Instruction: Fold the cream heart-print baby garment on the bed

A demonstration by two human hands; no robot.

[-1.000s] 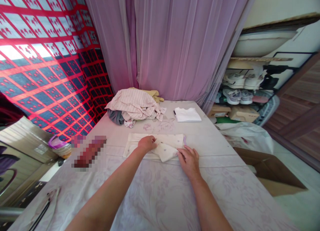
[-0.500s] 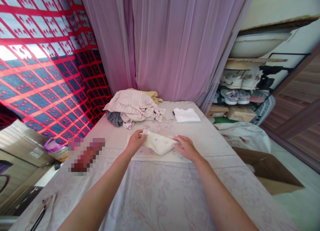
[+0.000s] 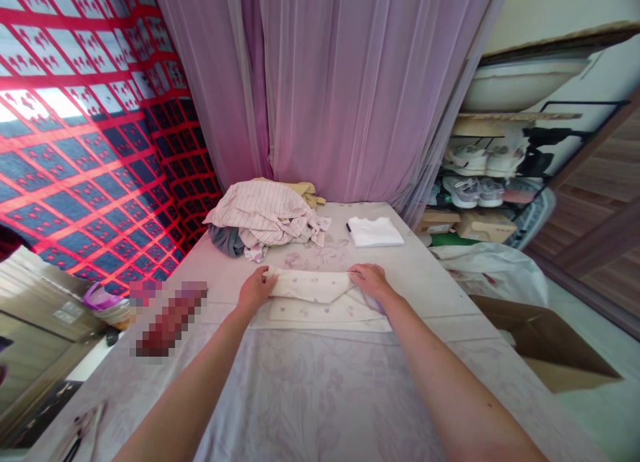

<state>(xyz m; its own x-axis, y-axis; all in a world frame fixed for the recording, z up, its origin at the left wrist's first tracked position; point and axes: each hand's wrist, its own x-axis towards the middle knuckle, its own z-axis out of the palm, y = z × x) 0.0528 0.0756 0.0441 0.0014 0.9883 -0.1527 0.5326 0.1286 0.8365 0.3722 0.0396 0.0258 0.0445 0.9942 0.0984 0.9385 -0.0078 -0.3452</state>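
Cloth with a pale floral pattern [image 3: 310, 389] covers the surface nearest the wearer. On it, centrally, lies a cream printed garment [image 3: 325, 313], folded lengthwise, its upper layer turned partly over the lower. Left hand [image 3: 257, 289] pinches the upper left corner between thumb and fingers. Right hand [image 3: 371, 281] touches the upper right edge, fingers bent; whether it pinches or merely rests cannot be told. Beyond, at left, sits a heap of clothes [image 3: 265, 212]; at right, a folded white garment [image 3: 376, 231]. Behind both hangs a mauve curtain [image 3: 340, 95].
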